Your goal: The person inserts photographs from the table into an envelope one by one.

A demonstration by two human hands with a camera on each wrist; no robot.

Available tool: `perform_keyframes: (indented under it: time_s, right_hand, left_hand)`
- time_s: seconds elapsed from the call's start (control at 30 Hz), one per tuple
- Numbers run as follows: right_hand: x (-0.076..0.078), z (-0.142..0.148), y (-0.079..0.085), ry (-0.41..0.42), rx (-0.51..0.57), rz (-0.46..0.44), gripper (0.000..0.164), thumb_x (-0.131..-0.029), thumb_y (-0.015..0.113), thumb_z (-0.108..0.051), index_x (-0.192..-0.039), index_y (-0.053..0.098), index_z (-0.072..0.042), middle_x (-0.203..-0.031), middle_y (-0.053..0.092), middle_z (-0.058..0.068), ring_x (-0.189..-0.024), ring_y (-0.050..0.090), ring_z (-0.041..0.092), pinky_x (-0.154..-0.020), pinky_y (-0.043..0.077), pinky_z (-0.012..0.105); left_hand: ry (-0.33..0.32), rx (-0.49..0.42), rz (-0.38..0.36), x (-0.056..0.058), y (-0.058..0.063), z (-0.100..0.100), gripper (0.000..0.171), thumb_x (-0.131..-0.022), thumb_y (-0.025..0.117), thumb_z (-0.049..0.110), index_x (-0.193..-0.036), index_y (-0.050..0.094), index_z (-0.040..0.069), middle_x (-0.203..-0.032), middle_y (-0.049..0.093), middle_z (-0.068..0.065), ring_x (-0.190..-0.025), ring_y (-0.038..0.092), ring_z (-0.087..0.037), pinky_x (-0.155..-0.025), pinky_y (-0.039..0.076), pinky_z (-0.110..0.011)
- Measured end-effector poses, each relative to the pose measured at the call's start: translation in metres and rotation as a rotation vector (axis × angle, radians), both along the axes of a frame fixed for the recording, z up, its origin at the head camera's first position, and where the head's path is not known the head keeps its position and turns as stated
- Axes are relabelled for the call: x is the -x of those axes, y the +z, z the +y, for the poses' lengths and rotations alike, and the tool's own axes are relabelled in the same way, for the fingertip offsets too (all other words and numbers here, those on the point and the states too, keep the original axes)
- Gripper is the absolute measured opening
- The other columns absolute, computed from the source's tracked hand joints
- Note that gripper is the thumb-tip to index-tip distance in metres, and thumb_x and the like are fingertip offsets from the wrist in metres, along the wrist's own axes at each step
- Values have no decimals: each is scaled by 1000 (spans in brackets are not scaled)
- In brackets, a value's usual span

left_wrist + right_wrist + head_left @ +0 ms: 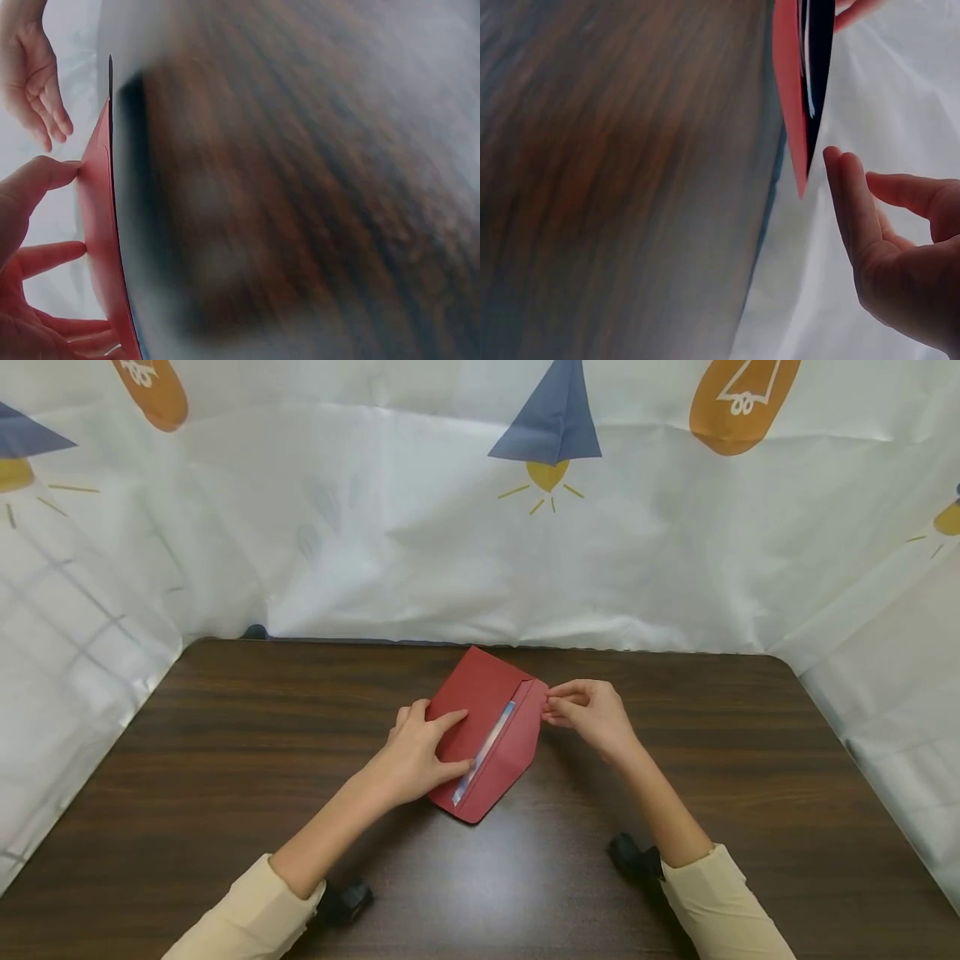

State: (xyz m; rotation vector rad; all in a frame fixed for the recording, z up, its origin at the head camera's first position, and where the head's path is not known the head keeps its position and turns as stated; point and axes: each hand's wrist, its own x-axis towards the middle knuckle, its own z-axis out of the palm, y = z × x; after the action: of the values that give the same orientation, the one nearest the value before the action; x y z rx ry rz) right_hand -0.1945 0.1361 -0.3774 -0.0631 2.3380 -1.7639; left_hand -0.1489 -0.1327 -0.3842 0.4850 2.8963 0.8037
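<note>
A red envelope (476, 689), turned at a slant, lies on the dark wooden table with its pointed flap (506, 768) folded out to the right. A bluish-white slip (487, 747) shows along its mouth. My left hand (412, 756) rests on the envelope, thumb and forefinger spread over its face and the other fingers by its left edge. At the flap's upper right corner is my right hand (596, 714), thumb near the fingertips. In the right wrist view that hand (900, 240) stands apart from the red edge (791, 112), with nothing visible between its fingers.
Wood-grain tabletop (750, 760) surrounds the envelope. White sheeting (360, 543) printed with lamps hangs behind the table and along both sides. A black wrist device (345, 902) sits by the left cuff, another black device (633, 857) by the right.
</note>
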Motion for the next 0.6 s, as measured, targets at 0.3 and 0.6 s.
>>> perform_keyframes:
  time_s: [0.3,0.6]
  right_hand:
    - [2,10,-8,-5,-31,4,28,-105,58,1,-126,63,19,-116,71,35,-95,78,24,-88,63,35]
    - [0,18,-6,-24,-99,15,28,-107,57,-2,-125,65,17,-121,70,34,-103,78,33,-89,62,33]
  left_hand:
    - [20,47,-66,3,-7,-3,69,-88,83,31,-147,60,5,-145,47,-35,-125,46,-47,-92,55,-57]
    - [6,124,-66,4,-11,-3,69,-88,85,32,-147,61,4,-139,51,-35,-122,47,-47,-93,52,-60]
